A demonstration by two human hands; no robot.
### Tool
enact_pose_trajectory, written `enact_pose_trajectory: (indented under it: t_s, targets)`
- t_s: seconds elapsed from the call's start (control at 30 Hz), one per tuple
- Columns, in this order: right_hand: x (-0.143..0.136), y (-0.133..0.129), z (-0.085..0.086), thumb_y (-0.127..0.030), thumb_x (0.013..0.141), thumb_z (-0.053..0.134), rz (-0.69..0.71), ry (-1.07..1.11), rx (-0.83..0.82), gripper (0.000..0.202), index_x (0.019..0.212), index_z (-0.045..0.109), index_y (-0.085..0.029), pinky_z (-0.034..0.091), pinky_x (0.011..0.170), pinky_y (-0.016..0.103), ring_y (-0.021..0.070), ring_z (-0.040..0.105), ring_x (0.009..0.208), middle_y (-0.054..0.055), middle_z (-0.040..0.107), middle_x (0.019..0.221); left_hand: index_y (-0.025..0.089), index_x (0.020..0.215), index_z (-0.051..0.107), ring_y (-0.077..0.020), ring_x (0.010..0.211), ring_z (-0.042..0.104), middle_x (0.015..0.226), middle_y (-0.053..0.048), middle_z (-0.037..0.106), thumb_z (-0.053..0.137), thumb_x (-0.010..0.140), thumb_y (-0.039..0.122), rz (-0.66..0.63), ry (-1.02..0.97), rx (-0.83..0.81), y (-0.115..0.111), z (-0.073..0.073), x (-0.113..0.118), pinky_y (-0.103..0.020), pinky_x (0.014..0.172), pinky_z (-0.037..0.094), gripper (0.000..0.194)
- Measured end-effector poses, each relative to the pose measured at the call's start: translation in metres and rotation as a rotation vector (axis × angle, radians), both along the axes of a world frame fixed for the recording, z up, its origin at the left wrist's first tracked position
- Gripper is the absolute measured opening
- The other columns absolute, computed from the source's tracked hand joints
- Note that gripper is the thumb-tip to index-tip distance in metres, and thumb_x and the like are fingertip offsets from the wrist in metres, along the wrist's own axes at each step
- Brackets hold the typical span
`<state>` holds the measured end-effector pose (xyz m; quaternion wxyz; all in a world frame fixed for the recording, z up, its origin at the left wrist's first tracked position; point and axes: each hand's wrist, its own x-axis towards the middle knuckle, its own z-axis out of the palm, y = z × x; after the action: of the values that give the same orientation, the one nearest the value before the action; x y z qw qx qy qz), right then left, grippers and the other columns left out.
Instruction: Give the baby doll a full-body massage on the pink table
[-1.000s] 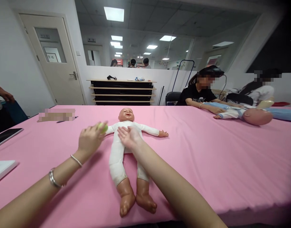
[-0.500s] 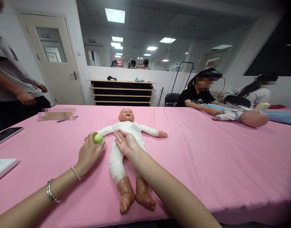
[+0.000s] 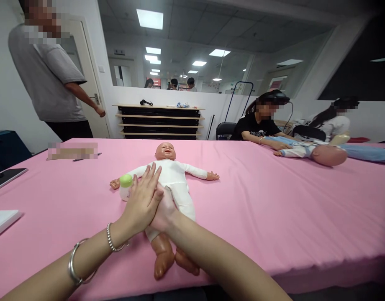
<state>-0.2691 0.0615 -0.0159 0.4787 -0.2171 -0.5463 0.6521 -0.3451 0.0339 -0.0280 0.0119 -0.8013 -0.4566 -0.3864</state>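
Observation:
A baby doll (image 3: 176,177) in a white cloth body lies on its back on the pink-covered table (image 3: 258,217), head toward the far side. Above its belly and leg, my left hand (image 3: 145,192) lies palm against my right hand (image 3: 164,209), fingers stretched out and holding nothing. My right hand is palm up beneath it, partly hidden, with its fingers extended. Just left of my left hand stands a small bottle (image 3: 126,186) with a green cap, near the doll's hand.
At the left edge are a phone (image 3: 7,179) and a white box (image 3: 4,221). A pen (image 3: 87,157) lies farther back. One person (image 3: 54,75) stands at the left; another (image 3: 261,121) sits at the right, handling a second doll (image 3: 329,155).
My left hand has let go of the green-capped bottle, now standing on the table, and moved right onto my right hand. The standing person has moved right.

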Motion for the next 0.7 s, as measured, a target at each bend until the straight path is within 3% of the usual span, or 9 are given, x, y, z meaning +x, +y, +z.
enact_pose_trajectory:
  t_s: [0.13, 0.2, 0.3, 0.37, 0.43, 0.53, 0.6, 0.7]
  targets:
    - [0.022, 0.004, 0.019, -0.053, 0.088, 0.005, 0.020, 0.213, -0.338, 0.066, 0.114, 0.055, -0.019, 0.029, 0.109, 0.044, 0.0183, 0.042, 0.127, 0.007, 0.052, 0.132, 0.025, 0.147, 0.005, -0.0258, 0.140, 0.008, 0.152, -0.006, 0.011, 0.020, 0.094, 0.046, -0.143, 0.006, -0.084, -0.002, -0.006, 0.013, -0.054, 0.112, 0.008, 0.059]
    - [0.030, 0.010, 0.026, -0.050, 0.090, 0.010, -0.016, 0.292, -0.372, 0.059, 0.111, 0.056, -0.020, 0.025, 0.111, 0.042, 0.0163, 0.041, 0.128, 0.004, 0.046, 0.137, 0.024, 0.147, 0.006, -0.0254, 0.140, 0.007, 0.152, -0.006, 0.010, 0.018, 0.093, 0.048, -0.231, -0.022, -0.085, 0.006, -0.002, 0.019, -0.051, 0.113, 0.009, 0.060]
    - [0.042, 0.027, 0.028, -0.045, 0.090, 0.029, -0.101, 0.231, -0.113, 0.043, 0.112, 0.058, -0.023, 0.022, 0.113, 0.037, 0.0145, 0.042, 0.127, 0.001, 0.050, 0.134, 0.019, 0.146, 0.014, -0.0228, 0.139, 0.010, 0.152, -0.006, 0.014, 0.016, 0.093, 0.050, -0.275, -0.185, -0.026, 0.038, 0.009, 0.023, -0.043, 0.115, 0.012, 0.062]
    - [0.055, 0.045, 0.022, -0.038, 0.085, 0.047, -0.202, 0.040, 0.171, 0.034, 0.113, 0.060, -0.023, 0.022, 0.113, 0.036, 0.0149, 0.043, 0.126, 0.000, 0.054, 0.129, 0.016, 0.145, 0.017, -0.0219, 0.140, 0.009, 0.152, -0.007, 0.014, 0.022, 0.092, 0.051, -0.276, -0.260, -0.022, 0.065, 0.010, 0.023, -0.041, 0.115, 0.011, 0.064]
    - [0.073, 0.065, 0.009, -0.031, 0.080, 0.055, -0.277, -0.215, 0.342, 0.032, 0.109, 0.064, -0.023, 0.022, 0.112, 0.038, 0.0173, 0.045, 0.124, 0.001, 0.059, 0.123, 0.016, 0.144, 0.021, -0.0192, 0.139, 0.012, 0.151, -0.007, 0.017, 0.025, 0.092, 0.048, -0.267, -0.288, -0.147, 0.088, 0.005, 0.022, -0.039, 0.114, 0.013, 0.061]
    - [0.095, 0.091, -0.019, -0.022, 0.077, 0.056, -0.285, -0.468, 0.396, 0.031, 0.106, 0.066, -0.025, 0.025, 0.110, 0.043, 0.0196, 0.050, 0.119, 0.001, 0.062, 0.118, 0.013, 0.141, 0.030, -0.0175, 0.138, 0.019, 0.149, -0.009, 0.024, 0.029, 0.092, 0.042, -0.272, -0.173, -0.374, 0.109, -0.011, 0.019, -0.037, 0.114, 0.014, 0.057]
    - [0.102, 0.101, -0.036, -0.021, 0.078, 0.054, -0.253, -0.517, 0.400, 0.035, 0.111, 0.063, -0.027, 0.024, 0.111, 0.044, 0.0191, 0.048, 0.122, 0.000, 0.059, 0.123, 0.014, 0.141, 0.031, -0.0188, 0.138, 0.018, 0.149, -0.010, 0.022, 0.033, 0.090, 0.042, -0.284, -0.054, -0.444, 0.117, -0.020, 0.016, -0.039, 0.114, 0.012, 0.058]
    - [0.104, 0.106, -0.049, -0.027, 0.080, 0.056, -0.240, -0.555, 0.391, 0.036, 0.116, 0.060, -0.030, 0.010, 0.113, 0.047, 0.0190, 0.035, 0.132, -0.001, 0.051, 0.133, 0.021, 0.143, 0.026, -0.0214, 0.140, 0.008, 0.151, -0.006, 0.013, 0.034, 0.089, 0.047, -0.266, 0.067, -0.466, 0.122, -0.026, 0.012, -0.047, 0.112, 0.006, 0.060]
